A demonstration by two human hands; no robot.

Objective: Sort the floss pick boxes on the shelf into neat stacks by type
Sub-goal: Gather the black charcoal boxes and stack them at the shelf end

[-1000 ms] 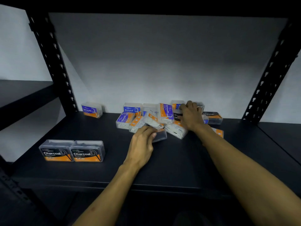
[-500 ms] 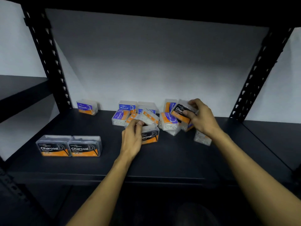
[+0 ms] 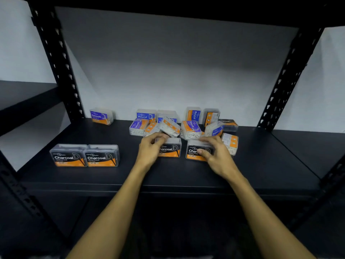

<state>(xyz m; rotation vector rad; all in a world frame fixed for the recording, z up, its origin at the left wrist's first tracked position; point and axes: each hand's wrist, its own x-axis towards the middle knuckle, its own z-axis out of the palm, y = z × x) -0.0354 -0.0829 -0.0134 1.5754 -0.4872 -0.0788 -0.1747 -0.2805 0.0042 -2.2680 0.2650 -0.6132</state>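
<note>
Five Charcoal boxes [image 3: 68,155]; three Smooth boxes [image 3: 101,116]; four Round boxes [image 3: 146,115]; four more boxes [image 3: 230,142], labels hidden; two hands [image 3: 149,150].

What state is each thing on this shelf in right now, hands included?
Left hand: grips a clear plastic Charcoal box, upright on the shelf.
Right hand: grips a second Charcoal box, upright.
Two Charcoal boxes at the left: upright, side by side, touching.
Blue-and-orange Smooth and Round boxes: jumbled heap, unsorted.
Lone Smooth box: apart, back left.
</note>
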